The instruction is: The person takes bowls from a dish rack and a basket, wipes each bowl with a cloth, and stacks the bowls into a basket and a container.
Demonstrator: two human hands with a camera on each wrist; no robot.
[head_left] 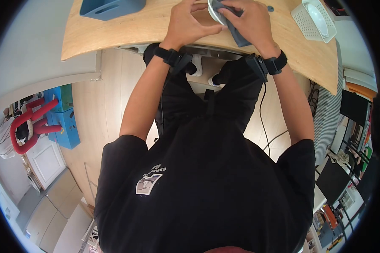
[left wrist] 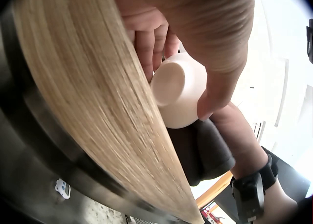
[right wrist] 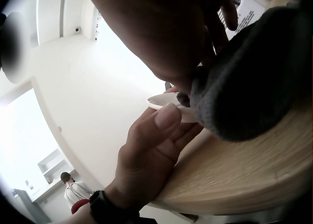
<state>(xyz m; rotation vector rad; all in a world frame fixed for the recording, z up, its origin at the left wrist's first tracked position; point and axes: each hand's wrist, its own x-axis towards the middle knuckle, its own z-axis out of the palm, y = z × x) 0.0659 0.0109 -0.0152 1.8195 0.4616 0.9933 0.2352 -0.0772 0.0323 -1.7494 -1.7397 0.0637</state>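
1. A white bowl point(left wrist: 188, 92) sits tipped on its side between two hands near the front edge of a wooden table point(head_left: 114, 36); whether it touches the wood cannot be told.

2. The left hand point(head_left: 183, 23) grips the bowl from outside, thumb at the rim and fingers spread around the wall. The right hand point(head_left: 255, 25) pinches a gray cloth point(head_left: 239, 36) against the bowl's open side, its loose end hanging toward the person.

3. The bowl looks light and stiff, its smooth wall likely a little slippery; whether it is ceramic or plastic cannot be told, so it is best treated as breakable. The cloth appears soft and thick, apt to fold and bunch.

4. Rim and outer wall together offer the surest hold, with the foot as a backstop; the cloth is best taken by a bunched fold.

5. The table's front edge lies close below, leaving a drop toward the person's lap. Safer room lies inward over the wood, between a blue bin point(head_left: 109, 9) on the left and a white basket point(head_left: 306, 27) with a white dish point(head_left: 318, 19) on the right.
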